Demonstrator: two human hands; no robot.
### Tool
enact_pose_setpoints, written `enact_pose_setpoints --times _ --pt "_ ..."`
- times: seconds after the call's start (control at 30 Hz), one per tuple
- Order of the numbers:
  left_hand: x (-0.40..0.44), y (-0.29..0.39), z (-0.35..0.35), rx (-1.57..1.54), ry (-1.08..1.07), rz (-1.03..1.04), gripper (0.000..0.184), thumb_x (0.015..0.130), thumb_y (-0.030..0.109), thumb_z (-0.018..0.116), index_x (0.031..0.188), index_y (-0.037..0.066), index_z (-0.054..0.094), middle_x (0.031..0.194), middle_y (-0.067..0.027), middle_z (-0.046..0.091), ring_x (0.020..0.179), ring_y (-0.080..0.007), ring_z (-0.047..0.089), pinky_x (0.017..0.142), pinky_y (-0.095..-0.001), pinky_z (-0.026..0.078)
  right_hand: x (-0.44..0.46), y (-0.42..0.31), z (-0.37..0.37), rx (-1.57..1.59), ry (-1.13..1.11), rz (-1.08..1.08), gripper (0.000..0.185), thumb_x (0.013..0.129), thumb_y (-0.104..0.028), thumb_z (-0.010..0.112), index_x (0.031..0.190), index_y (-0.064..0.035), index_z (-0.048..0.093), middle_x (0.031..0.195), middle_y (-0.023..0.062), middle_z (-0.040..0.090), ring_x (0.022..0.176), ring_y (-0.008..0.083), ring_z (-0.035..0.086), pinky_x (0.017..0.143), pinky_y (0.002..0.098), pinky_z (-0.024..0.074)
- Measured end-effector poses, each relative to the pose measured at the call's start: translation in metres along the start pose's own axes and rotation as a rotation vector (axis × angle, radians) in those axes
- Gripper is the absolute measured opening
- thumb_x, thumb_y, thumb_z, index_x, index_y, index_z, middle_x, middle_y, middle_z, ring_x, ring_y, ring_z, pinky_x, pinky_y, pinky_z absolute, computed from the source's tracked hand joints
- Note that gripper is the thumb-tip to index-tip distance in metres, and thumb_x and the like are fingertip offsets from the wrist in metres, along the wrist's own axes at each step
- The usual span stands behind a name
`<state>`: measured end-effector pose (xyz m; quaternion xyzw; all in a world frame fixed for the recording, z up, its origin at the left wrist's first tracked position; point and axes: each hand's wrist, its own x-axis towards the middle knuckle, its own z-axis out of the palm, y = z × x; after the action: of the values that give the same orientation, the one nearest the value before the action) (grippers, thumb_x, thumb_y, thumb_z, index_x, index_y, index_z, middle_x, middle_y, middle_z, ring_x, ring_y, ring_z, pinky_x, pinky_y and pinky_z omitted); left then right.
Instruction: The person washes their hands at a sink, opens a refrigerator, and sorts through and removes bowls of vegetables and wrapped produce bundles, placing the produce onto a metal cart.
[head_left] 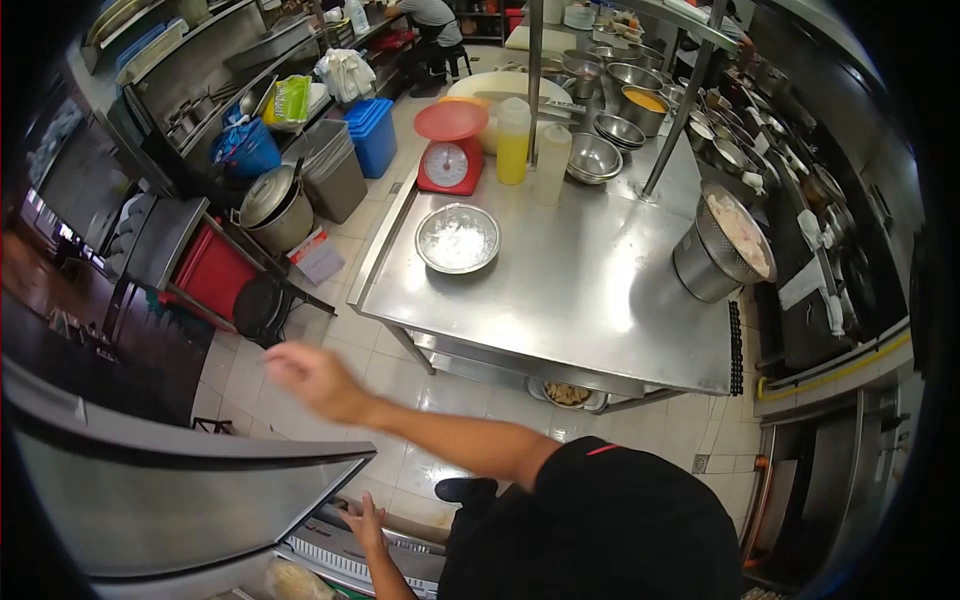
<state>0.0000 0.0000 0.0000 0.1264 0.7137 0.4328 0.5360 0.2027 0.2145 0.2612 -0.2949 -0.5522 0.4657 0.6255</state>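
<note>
My right hand (315,382) is stretched out to the left over the floor, above the top edge of an open fridge door (200,500). Motion blurs its fingers, and nothing can be made out in them. Lower down, my left hand (367,522) has its fingers apart beside the fridge opening, near the door's inner edge. It holds nothing visible. Inside the fridge, at the bottom of the view, a pale bundle (295,580) partly shows. On the steel table (560,300) stands a metal bowl (457,238) with white contents, away from both hands.
A red scale (450,165), a yellow squeeze bottle (513,145) and steel bowls (594,158) stand on the table. A tall pot (708,262) with a strainer is at its right. Left are bins (330,170) and a black stool (262,308). A seated person (432,30) is far back.
</note>
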Motion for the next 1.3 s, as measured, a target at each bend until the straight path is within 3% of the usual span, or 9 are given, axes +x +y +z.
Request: enact_pose_setpoints --times 0.03,0.1,0.27,0.4,0.5,0.6,0.8,1.0,1.3 --pt "-0.01 0.009 0.0 0.012 0.066 0.095 0.103 0.081 0.035 0.074 0.148 0.021 -0.003 0.153 -0.0089 0.013 0.128 -0.0256 0.037 0.09 -0.0488 0.044 -0.006 0.02 -0.025 -0.115 0.106 -0.035 0.024 0.092 -0.021 0.058 0.106 -0.0017 0.063 0.075 0.0041 0.062 0.071 0.0093 0.057 0.068 0.0258 0.0479" --pt "-0.04 -0.015 0.06 0.001 0.104 0.188 0.102 0.081 0.035 0.074 0.148 0.02 -0.001 0.152 -0.0093 0.015 0.125 -0.0257 0.039 0.088 -0.0468 0.045 -0.024 0.017 -0.151 -0.397 0.245 0.138 0.025 0.09 -0.019 0.057 0.109 -0.0027 0.062 0.068 0.0085 0.062 0.063 0.0165 0.06 0.06 0.0325 0.0475" --pt "-0.077 -0.039 0.081 -0.082 0.209 0.147 0.096 0.084 0.042 0.069 0.148 0.016 0.003 0.151 -0.0118 0.022 0.129 -0.0338 0.039 0.091 -0.0471 0.046 -0.047 0.038 -0.286 -0.908 0.257 0.345 0.054 0.087 -0.016 0.058 0.137 -0.0099 0.04 0.09 0.021 0.064 0.081 0.0384 0.062 0.073 0.0452 0.0489" --pt "-0.092 -0.059 0.083 -0.264 0.405 0.069 0.086 0.083 0.048 0.067 0.143 0.009 0.018 0.136 -0.0192 0.041 0.12 -0.0317 0.046 0.093 -0.0422 0.044 -0.028 0.054 -0.312 -0.898 0.128 0.484 0.069 0.085 -0.018 0.061 0.145 -0.0149 0.029 0.107 0.0251 0.06 0.097 0.041 0.059 0.084 0.0463 0.0462" --pt "-0.057 -0.101 0.033 -0.513 0.422 -0.025 0.094 0.073 0.065 0.066 0.143 0.011 0.032 0.145 -0.0182 0.03 0.128 -0.0371 0.039 0.098 -0.047 0.041 -0.016 0.126 -0.332 -0.772 0.201 0.262 0.037 0.078 -0.009 0.064 0.112 0.0027 0.056 0.102 0.0257 0.06 0.099 0.0423 0.056 0.087 0.0461 0.0436" --pt "-0.051 -0.096 0.058 -0.336 0.416 -0.047 0.093 0.074 0.063 0.066 0.142 0.011 0.032 0.141 -0.0175 0.032 0.124 -0.0361 0.04 0.095 -0.0465 0.042 -0.022 0.122 -0.332 -0.694 0.297 0.165 0.018 0.078 -0.005 0.063 0.094 -0.0005 0.054 0.091 0.0243 0.057 0.09 0.0422 0.055 0.079 0.0477 0.0428" --pt "-0.01 -0.07 0.131 -0.001 0.184 -0.005 0.09 0.075 0.058 0.066 0.142 0.01 0.032 0.133 -0.0162 0.034 0.118 -0.0342 0.042 0.09 -0.0455 0.042 -0.08 0.024 -0.329 -0.688 0.312 0.106 0.017 0.082 -0.006 0.064 0.095 -0.003 0.054 0.089 0.021 0.057 0.086 0.0378 0.056 0.073 0.0437 0.0441" --pt "0.006 -0.058 0.237 0.246 -0.132 0.067 0.087 0.076 0.054 0.066 0.141 0.009 0.032 0.125 -0.015 0.036 0.111 -0.0322 0.044 0.085 -0.0446 0.043 -0.167 -0.088 -0.357 -0.662 0.225 0.283 0.016 0.083 -0.008 0.064 0.094 -0.0023 0.054 0.081 0.0129 0.058 0.076 0.0203 0.059 0.065 0.0333 0.0445" --pt "-0.069 -0.072 0.405 0.489 -0.631 0.218 0.083 0.077 0.048 0.067 0.14 0.007 0.032 0.114 -0.013 0.04 0.101 -0.0292 0.046 0.077 -0.0431 0.044 -0.313 -0.215 -0.428 -0.525 0.297 0.528 0.018 0.084 -0.011 0.066 0.097 -0.0036 0.056 0.074 0.0031 0.063 0.067 0.0093 0.06 0.061 0.0259 0.0468"
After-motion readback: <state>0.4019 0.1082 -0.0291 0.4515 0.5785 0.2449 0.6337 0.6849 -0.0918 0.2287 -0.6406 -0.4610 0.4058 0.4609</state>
